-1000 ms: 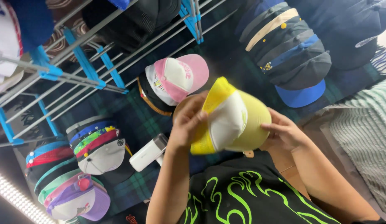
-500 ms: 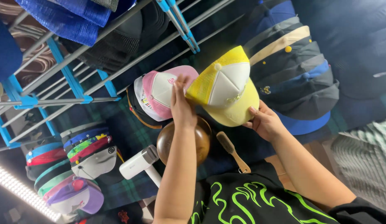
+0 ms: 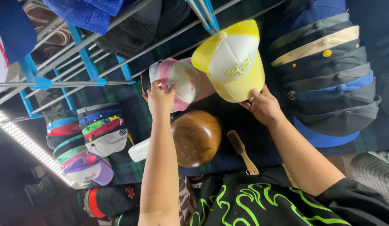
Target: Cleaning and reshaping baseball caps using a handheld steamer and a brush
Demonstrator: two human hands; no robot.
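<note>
My right hand (image 3: 263,105) grips the brim of a yellow and white mesh cap (image 3: 230,62), held up over the display. My left hand (image 3: 161,98) rests on a pink and white cap (image 3: 182,81) that tops a small stack just left of the yellow one; the fingers curl over its crown. Below both hands sits a round brown wooden head form (image 3: 196,138) with a wooden brush (image 3: 242,151) beside it.
A tall stack of dark, navy and tan caps (image 3: 328,79) lies at the right. Colourful cap stacks (image 3: 96,138) sit at the left. A metal rack with blue joints (image 3: 83,58) crosses the top. A small white device (image 3: 139,150) lies near the form, on plaid cloth.
My right hand has carried the yellow cap further up and right, away from my body. My left hand let go of it and moved onto the pink and white cap.
</note>
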